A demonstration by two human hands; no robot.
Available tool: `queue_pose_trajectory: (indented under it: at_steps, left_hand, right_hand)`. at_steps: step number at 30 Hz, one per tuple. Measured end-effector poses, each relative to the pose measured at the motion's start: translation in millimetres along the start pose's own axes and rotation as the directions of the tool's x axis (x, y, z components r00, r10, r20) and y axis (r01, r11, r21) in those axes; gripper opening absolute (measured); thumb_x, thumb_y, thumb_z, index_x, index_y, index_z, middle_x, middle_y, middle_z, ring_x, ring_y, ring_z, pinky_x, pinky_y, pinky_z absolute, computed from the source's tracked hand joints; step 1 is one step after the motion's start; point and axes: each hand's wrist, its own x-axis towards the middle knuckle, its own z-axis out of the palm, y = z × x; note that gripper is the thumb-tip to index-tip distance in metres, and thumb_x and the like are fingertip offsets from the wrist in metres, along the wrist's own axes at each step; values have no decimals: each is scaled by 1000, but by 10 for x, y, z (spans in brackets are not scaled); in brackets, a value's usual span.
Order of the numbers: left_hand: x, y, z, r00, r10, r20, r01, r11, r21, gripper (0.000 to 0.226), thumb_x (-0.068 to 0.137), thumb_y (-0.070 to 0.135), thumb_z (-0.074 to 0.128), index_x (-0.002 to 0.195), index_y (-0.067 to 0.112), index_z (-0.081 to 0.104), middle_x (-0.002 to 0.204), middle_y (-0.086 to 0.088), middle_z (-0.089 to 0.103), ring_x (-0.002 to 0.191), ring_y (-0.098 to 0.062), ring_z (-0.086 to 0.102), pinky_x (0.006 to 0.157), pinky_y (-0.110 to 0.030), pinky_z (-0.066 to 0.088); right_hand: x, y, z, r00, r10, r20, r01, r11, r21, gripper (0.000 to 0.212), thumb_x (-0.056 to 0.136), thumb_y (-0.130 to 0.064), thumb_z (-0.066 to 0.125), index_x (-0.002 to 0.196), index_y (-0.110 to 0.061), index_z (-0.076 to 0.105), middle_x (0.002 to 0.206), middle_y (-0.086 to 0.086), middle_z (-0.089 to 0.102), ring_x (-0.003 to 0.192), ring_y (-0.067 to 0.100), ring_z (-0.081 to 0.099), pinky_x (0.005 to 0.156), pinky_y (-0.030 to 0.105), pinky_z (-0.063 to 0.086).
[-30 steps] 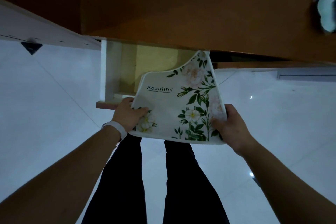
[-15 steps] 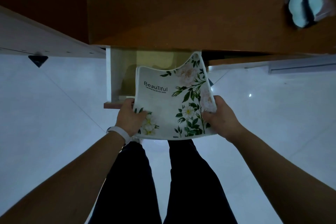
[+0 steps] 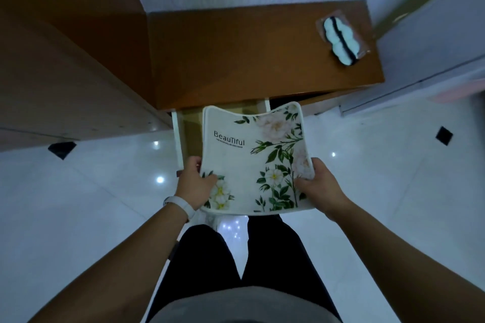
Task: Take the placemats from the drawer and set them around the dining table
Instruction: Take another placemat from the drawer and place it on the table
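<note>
**Mia:** Where is the mat?

**Tom:** The mat point(image 3: 252, 160) is up in the air, just in front of the brown cabinet point(image 3: 257, 55). Its far end is over the open drawer point(image 3: 190, 131). Its near end is over the white floor point(image 3: 78, 204), above the person's legs.

**Mia:** Who holds it?

**Tom:** Both hands do. The left hand point(image 3: 195, 183) grips the near left side, thumb on top. The right hand point(image 3: 319, 186) grips the near right side, thumb on top too. The mat bends up a bit at the sides between them.

**Mia:** So how much is done?

**Tom:** Only the first bit, I think. The mat looks out of the drawer, but it is not on any table yet. The walk to the table and the laying out are left. The drawer is open too, so maybe it needs a push shut.

**Mia:** Is it one mat or lots?

**Tom:** I can't tell. I only see the top one, with flowers and the word "Beautiful". More may be under it.

**Mia:** Are any left in the drawer?

**Tom:** I can't tell that either. The mat hides most of the inside.

**Mia:** Where is the table?

**Tom:** Not in the picture.

**Mia:** What else is hard to see?

**Tom:** The fingers under the mat are hidden, and the room is dim. A small packet point(image 3: 341, 40) lies on the cabinet with pale round things in it. I can't say what they are.
</note>
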Motion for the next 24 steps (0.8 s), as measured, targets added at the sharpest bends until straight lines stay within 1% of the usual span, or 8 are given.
queue_pose_trajectory:
  at_steps: [2, 5, 8, 12, 16, 20, 22, 24]
  left_hand:
    - [-128, 148, -140, 998, 64, 12, -64, 998, 1, 33, 83, 3, 68, 107, 16, 50, 92, 9, 60, 80, -7, 58, 64, -15, 45]
    - [-337, 381, -297, 987, 151, 53, -151, 989, -1, 33, 82, 0, 68, 103, 17, 50, 93, 7, 61, 82, -12, 60, 72, -24, 49]
    - [-569, 622, -357, 968, 225, 107, -226, 974, -8, 35, 82, -2, 68, 97, 24, 50, 96, 5, 63, 85, -14, 62, 76, -29, 51]
    - [-916, 981, -250, 932, 300, 203, -297, 954, -45, 37, 82, -7, 66, 106, 14, 49, 95, 6, 61, 83, -7, 60, 69, -21, 48]
    - [-1226, 1288, 18, 885, 354, 301, -361, 932, -37, 37, 81, -6, 68, 102, 21, 52, 98, 4, 65, 88, -12, 64, 78, -33, 54]
    - [-1619, 1577, 403, 811, 429, 397, -451, 892, -41, 39, 82, -4, 68, 98, 29, 53, 100, 6, 67, 91, -13, 67, 76, -31, 56]
    - [-1849, 1692, 633, 775, 459, 436, -485, 873, -56, 39, 82, -4, 68, 98, 28, 53, 100, 6, 67, 90, -12, 67, 74, -28, 56]
    - [-2093, 1777, 894, 736, 475, 483, -506, 859, -74, 40, 82, -5, 69, 99, 28, 54, 102, 3, 68, 91, -15, 68, 77, -32, 57]
  right_hand:
    - [-285, -54, 15, 998, -10, -66, 14, 999, 53, 27, 87, -10, 61, 110, -21, 52, 102, -2, 66, 91, 18, 65, 76, 39, 57]
    - [-692, -107, -6, 986, -23, -164, 42, 993, 112, 26, 88, -9, 62, 110, -19, 54, 99, -2, 66, 88, 16, 65, 69, 32, 55]
    - [-1091, -125, -93, 971, -18, -239, 60, 984, 169, 25, 87, -8, 63, 106, -22, 54, 98, -1, 67, 88, 19, 66, 77, 41, 58]
    - [-1618, -56, -289, 940, 2, -341, 79, 972, 222, 26, 87, -7, 61, 107, -21, 53, 98, 0, 67, 85, 17, 66, 76, 38, 57]
    - [-2088, 159, -538, 890, 36, -454, 103, 956, 276, 24, 88, -8, 61, 106, -21, 53, 94, 3, 65, 80, 19, 64, 71, 37, 55]
    - [-2497, 502, -789, 826, 88, -557, 130, 932, 339, 22, 88, -11, 61, 106, -21, 53, 88, 6, 62, 67, 18, 55, 57, 30, 47]
    - [-2721, 720, -916, 784, 116, -610, 154, 915, 372, 22, 89, -13, 61, 106, -23, 52, 88, 5, 61, 68, 18, 54, 58, 30, 45]
    - [-2972, 970, -1044, 738, 145, -659, 187, 895, 406, 22, 89, -14, 62, 105, -25, 52, 88, 4, 62, 70, 18, 55, 62, 32, 47]
